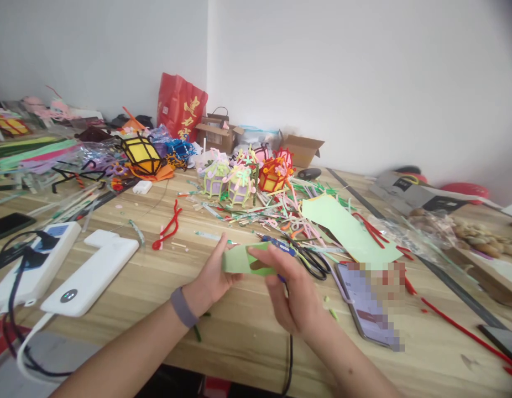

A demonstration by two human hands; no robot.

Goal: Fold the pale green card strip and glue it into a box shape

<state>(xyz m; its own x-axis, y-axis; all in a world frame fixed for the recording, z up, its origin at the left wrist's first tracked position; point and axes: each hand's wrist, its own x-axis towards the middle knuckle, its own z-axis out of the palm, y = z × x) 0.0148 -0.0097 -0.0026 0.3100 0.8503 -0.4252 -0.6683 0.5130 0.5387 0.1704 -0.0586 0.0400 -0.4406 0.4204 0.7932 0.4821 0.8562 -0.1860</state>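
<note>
A strip of light green paper, bent into a box-like ring [236, 261], is held between my two hands just above the table. My left hand [212, 273], with a grey band on its wrist, grips the ring's left side, the thumb pointing up. From the right, my right hand [295, 287] closes on the ring's other side, its index finger lying along the upper edge. Just beyond the right hand lie black-handled scissors [316, 262] and a blue tool [281, 244], partly covered by the fingers.
Small pipe-cleaner lanterns [239, 185] stand behind a heap of scraps. Light green sheets [347, 226] and a phone [366, 304] lie at right. A white power bank [90, 276] and a power strip [36, 265] with cables lie at left. A red bag [179, 108] stands at the back.
</note>
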